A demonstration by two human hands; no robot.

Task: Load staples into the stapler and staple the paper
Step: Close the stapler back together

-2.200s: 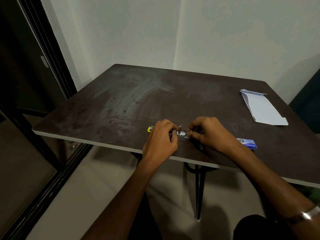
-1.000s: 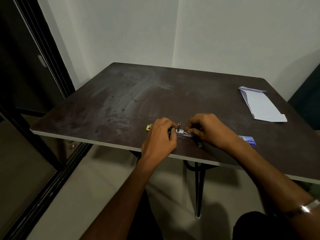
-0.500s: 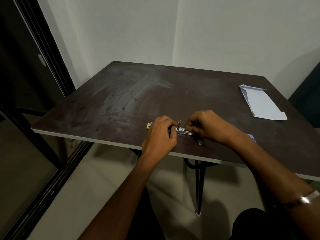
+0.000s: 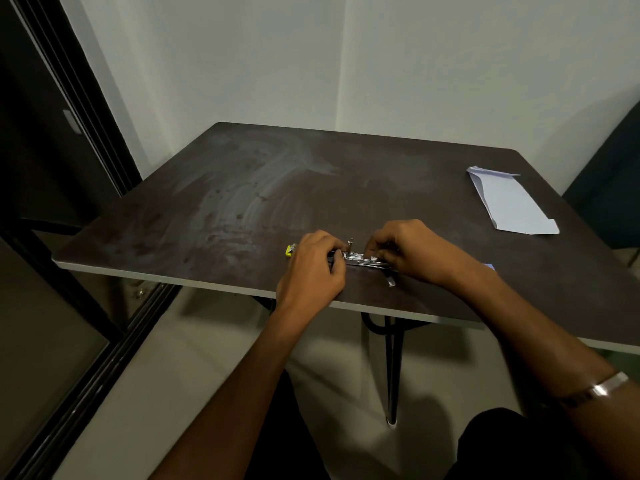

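Observation:
A small stapler (image 4: 360, 260) with a yellow end lies opened flat near the front edge of the dark table (image 4: 311, 188), its metal staple channel showing. My left hand (image 4: 313, 268) grips its left part, covering most of the body. My right hand (image 4: 408, 251) pinches at the channel's right end, fingertips closed on it; whether staples are between them is hidden. A folded white paper (image 4: 509, 206) lies at the table's far right. Just a corner of the blue staple box (image 4: 490, 267) peeks out behind my right wrist.
A small dark strip (image 4: 390, 280) lies on the table just in front of my right hand. The table's front edge runs right under my wrists. A dark sliding door frame stands to the left, white walls behind.
My right hand has slid a little left along the stapler, and my wrist now covers most of the blue staple box. The left hand keeps its grip.

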